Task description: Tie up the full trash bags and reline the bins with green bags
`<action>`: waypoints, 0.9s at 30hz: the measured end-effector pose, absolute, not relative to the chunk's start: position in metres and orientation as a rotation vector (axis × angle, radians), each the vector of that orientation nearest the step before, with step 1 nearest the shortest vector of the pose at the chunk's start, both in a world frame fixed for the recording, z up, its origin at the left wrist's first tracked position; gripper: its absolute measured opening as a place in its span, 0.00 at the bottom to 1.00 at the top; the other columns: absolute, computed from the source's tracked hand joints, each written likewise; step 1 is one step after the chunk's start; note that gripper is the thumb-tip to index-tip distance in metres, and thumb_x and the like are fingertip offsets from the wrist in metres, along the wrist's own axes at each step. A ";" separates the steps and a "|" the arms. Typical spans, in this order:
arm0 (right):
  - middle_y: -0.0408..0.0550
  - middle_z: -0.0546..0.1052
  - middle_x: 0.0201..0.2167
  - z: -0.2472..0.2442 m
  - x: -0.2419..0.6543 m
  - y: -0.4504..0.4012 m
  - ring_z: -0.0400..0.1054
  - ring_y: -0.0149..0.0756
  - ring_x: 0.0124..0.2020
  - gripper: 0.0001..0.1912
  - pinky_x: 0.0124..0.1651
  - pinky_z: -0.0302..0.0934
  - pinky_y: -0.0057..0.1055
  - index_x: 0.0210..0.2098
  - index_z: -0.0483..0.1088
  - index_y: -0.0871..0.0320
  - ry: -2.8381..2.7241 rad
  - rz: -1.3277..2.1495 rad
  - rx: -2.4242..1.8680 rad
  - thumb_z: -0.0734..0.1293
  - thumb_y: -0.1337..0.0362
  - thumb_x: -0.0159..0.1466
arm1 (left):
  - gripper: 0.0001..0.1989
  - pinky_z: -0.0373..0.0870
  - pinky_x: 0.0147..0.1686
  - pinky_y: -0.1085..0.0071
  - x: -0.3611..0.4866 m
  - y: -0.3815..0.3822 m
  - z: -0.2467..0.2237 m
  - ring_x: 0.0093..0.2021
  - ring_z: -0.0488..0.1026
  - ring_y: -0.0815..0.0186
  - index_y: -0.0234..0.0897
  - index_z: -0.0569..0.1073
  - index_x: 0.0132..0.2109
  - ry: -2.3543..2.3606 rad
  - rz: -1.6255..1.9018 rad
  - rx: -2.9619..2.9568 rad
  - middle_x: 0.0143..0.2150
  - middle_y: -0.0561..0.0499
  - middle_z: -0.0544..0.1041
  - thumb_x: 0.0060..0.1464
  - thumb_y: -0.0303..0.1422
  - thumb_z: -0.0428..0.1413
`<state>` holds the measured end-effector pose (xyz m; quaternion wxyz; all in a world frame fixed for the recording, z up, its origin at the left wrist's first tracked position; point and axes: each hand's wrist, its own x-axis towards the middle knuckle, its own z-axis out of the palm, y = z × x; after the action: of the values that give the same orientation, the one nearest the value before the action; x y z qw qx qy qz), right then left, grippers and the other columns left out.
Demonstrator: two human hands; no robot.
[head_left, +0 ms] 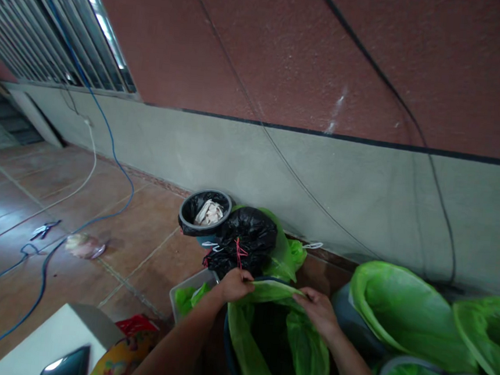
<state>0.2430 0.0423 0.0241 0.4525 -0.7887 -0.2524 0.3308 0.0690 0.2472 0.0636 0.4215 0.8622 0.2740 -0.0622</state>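
A green plastic trash bag (258, 346) hangs open inside a dark round bin (230, 349) at the bottom middle. My left hand (235, 285) is closed on the bag's far edge at the left. At the right of that same edge, my right hand (316, 310) grips the film between thumb and fingers. The stretch of edge between both hands lies at the bin's far rim. Just beyond my left hand sits a full black trash bag (250, 237) with a red tie. A filled green bag (285, 258) leans behind it.
A small bin (206, 210) lined in black holds crumpled paper. Green-lined bins (409, 318) stand at right. A white box (61, 346) with a phone (66, 364) is at lower left. Blue cable (98, 218) and a clear bag (85, 246) lie on the tiles. A wall (277, 172) runs behind.
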 end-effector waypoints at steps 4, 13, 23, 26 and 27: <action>0.41 0.73 0.20 0.031 0.239 0.048 0.65 0.32 0.24 0.14 0.28 0.57 0.27 0.29 0.73 0.60 -0.513 0.866 -1.937 0.67 0.58 0.46 | 0.14 0.64 0.34 0.75 0.077 0.237 0.059 0.31 0.70 0.68 0.32 0.79 0.35 0.823 -0.070 2.167 0.30 0.50 0.76 0.52 0.29 0.48; 0.45 0.76 0.23 0.031 0.246 0.057 0.69 0.35 0.27 0.19 0.32 0.59 0.29 0.29 0.74 0.57 -0.576 0.719 -2.139 0.61 0.49 0.55 | 0.12 0.62 0.37 0.74 0.081 0.227 0.052 0.38 0.73 0.65 0.35 0.77 0.38 1.012 -0.045 2.278 0.36 0.47 0.78 0.57 0.31 0.48; 0.46 0.80 0.32 0.002 0.259 0.066 0.74 0.38 0.34 0.19 0.35 0.61 0.29 0.37 0.78 0.51 -0.616 0.644 -2.449 0.60 0.49 0.60 | 0.13 0.64 0.35 0.74 0.098 0.241 0.022 0.38 0.76 0.65 0.35 0.79 0.37 1.275 -0.058 2.057 0.36 0.45 0.80 0.55 0.35 0.51; 0.46 0.80 0.31 -0.011 0.266 0.066 0.74 0.38 0.34 0.19 0.35 0.62 0.29 0.34 0.78 0.52 -0.560 0.734 -2.393 0.61 0.48 0.58 | 0.13 0.66 0.36 0.74 0.102 0.249 0.015 0.41 0.76 0.62 0.34 0.80 0.38 1.324 -0.203 2.013 0.38 0.43 0.80 0.53 0.35 0.52; 0.46 0.80 0.31 -0.015 0.268 0.066 0.74 0.38 0.34 0.19 0.34 0.62 0.29 0.33 0.78 0.52 -0.534 0.754 -2.379 0.61 0.48 0.57 | 0.13 0.66 0.36 0.74 0.103 0.252 0.012 0.42 0.76 0.61 0.33 0.80 0.38 1.332 -0.250 2.011 0.39 0.42 0.80 0.53 0.34 0.52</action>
<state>0.2683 0.0657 -0.0154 0.2907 -0.8919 -0.2002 0.2827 0.1032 0.2517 0.0124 0.3507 0.7766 0.5144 -0.0965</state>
